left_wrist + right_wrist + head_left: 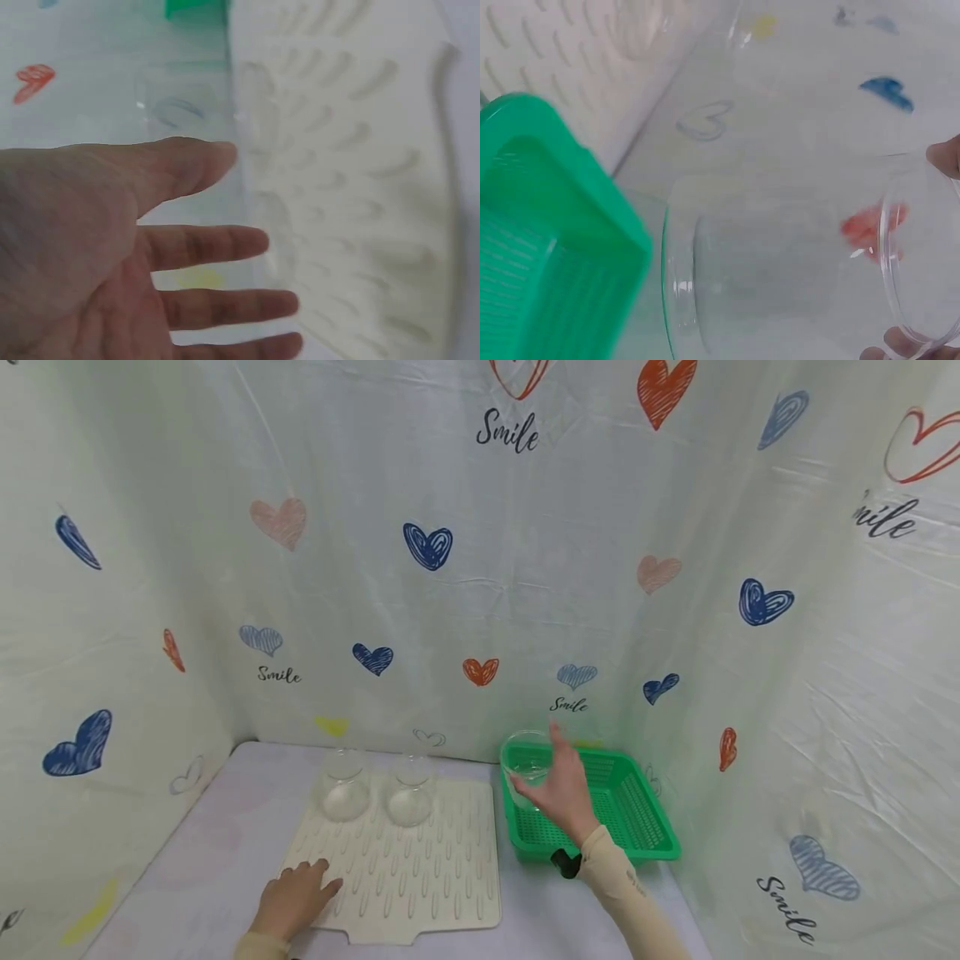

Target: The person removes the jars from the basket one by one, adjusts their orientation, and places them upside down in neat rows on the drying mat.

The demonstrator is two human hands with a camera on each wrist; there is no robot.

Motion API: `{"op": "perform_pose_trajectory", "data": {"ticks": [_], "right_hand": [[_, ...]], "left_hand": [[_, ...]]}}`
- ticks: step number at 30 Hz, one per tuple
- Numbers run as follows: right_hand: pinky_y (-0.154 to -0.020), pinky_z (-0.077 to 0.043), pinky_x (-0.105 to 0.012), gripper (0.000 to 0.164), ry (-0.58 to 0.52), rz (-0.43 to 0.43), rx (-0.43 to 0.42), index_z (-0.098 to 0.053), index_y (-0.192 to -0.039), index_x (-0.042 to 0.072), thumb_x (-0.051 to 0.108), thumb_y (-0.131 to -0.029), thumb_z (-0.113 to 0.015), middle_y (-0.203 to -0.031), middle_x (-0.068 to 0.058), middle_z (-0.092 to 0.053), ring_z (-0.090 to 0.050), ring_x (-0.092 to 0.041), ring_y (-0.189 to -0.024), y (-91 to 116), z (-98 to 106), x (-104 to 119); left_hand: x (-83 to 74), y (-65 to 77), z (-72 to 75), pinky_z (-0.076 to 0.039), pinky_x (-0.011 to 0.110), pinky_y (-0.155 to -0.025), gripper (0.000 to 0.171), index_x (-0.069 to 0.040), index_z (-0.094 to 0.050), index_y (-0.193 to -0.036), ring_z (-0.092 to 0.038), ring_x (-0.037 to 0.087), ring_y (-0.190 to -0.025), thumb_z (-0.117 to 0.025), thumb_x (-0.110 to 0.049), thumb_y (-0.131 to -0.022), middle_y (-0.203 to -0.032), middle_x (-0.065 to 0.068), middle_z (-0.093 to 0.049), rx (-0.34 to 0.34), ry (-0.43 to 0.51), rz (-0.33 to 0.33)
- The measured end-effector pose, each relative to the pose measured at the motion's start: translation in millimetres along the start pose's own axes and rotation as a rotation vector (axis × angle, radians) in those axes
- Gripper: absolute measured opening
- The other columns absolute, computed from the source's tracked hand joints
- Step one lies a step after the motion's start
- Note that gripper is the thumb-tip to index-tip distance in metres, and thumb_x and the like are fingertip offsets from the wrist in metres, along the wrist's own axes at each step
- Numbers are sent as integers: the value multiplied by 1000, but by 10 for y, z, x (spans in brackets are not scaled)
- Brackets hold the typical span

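My right hand (pixel 561 785) holds a clear glass cup (pixel 527 770) over the back left corner of a green basket (pixel 630 802). In the right wrist view, fingertips (pixel 900 341) and another finger grip the rim of this cup (pixel 780 270) from opposite sides. Two similar clear cups stand side by side on a cream draining mat (pixel 442 868), one on the left (pixel 345 797) and one on its right (pixel 409 804). Over the mat's front left edge is my left hand (pixel 294 897), with nothing in it. Its fingers look straight and spread in the left wrist view.
The mat has raised oblong ridges and a tab at the front. It lies on a pale cloth-covered table (pixel 202 868), left of the basket. A white curtain (pixel 480 602) printed with hearts hangs close behind and at both sides.
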State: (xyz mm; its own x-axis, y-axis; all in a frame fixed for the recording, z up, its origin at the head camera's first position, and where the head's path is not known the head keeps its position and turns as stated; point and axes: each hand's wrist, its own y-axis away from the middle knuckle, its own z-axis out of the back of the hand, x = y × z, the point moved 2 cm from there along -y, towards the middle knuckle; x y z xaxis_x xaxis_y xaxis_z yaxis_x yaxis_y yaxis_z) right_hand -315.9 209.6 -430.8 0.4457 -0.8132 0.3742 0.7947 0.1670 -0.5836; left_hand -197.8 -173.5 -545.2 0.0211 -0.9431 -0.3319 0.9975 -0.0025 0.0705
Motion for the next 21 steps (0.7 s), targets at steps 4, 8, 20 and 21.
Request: {"op": "perform_pose_trajectory", "data": {"ticks": [4,8,20,21], "right_hand": [[-93,-45,-54,115,173,240,-60,-13,-156,17,50,-69,-80,-139,-15,-50,-53,-36,-116,28,51,318],[-86,-49,-51,113,388,463,-108,-22,-154,14,57,-66,-77,-129,-16,-56,-58,-35,-107,83,69,616],[-91,-50,-46,129,584,697,46,-17,-155,29,73,-51,-80,-129,-11,-52,-57,-29,-107,457,-165,1162],[-92,-49,-46,132,589,704,66,-16,-155,30,75,-48,-80,-129,-10,-52,-56,-29,-108,488,-186,1183]], "left_hand": [[-317,-54,214,-51,56,-80,49,-2,-61,-123,-63,38,-96,-60,-42,-93,-111,19,-65,-121,97,-80],[-691,-117,375,-46,57,-94,71,-8,-45,-142,-54,40,-121,-53,-58,-92,-133,18,-57,-185,291,-171],[-1377,-203,408,-46,55,-99,105,-22,-19,-155,-41,32,-137,-67,-70,-74,-157,7,-30,-184,498,-369],[-1386,-207,392,-47,54,-97,105,-23,-20,-155,-43,32,-136,-68,-69,-74,-157,7,-30,-182,499,-384]]}}
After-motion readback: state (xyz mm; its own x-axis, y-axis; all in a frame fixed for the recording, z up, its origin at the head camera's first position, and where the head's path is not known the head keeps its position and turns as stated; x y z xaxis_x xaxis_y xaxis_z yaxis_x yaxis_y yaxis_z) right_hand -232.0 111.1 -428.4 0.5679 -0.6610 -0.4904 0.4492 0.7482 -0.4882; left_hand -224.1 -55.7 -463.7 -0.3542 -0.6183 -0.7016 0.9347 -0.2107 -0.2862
